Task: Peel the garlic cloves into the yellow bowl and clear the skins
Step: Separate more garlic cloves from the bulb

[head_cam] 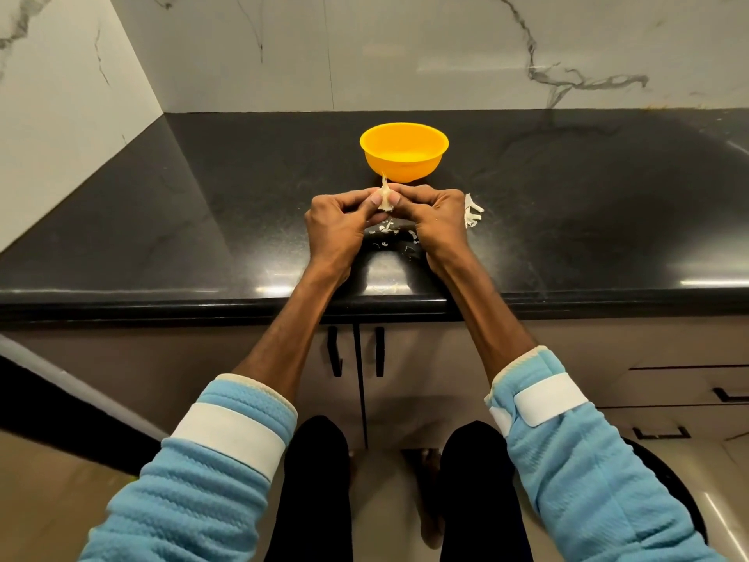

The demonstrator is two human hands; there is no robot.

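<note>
Pinching one garlic clove (385, 200) from both sides, left hand (336, 221) and right hand (435, 217) meet at the middle of the desk (202, 221). Both grips are closed on the clove, thumbs and forefingers on it, other fingers curled under. Clove held just above the surface, not resting on it. Long axis runs roughly 12 to 6: thin papery tail points to 12, broader end down at 6. Left thumb lies on the 9 o'clock face; right fingertips come in from 3. Yellow bowl (401, 168) stands upright at 12 from the clove, near. The tail overlaps the bowl's near wall in this view; contact cannot be told. No peeled cloves can be made out inside from this angle. Pile of skins (472, 210) lies at 3 to 4 o'clock from the grip, just beside the right hand's outer edge. Smaller scraps (387, 227) are at 6, on the desk between the wrists. Judgement: peeling is under way, with skin likely on the tail end. The coming move turns on the bowl sitting dead ahead on the clove's own axis, about equally near either hand, so a short forward reach should drop it in. Right hand is nearer the pile for clearing. Light scraps may scatter.
</note>
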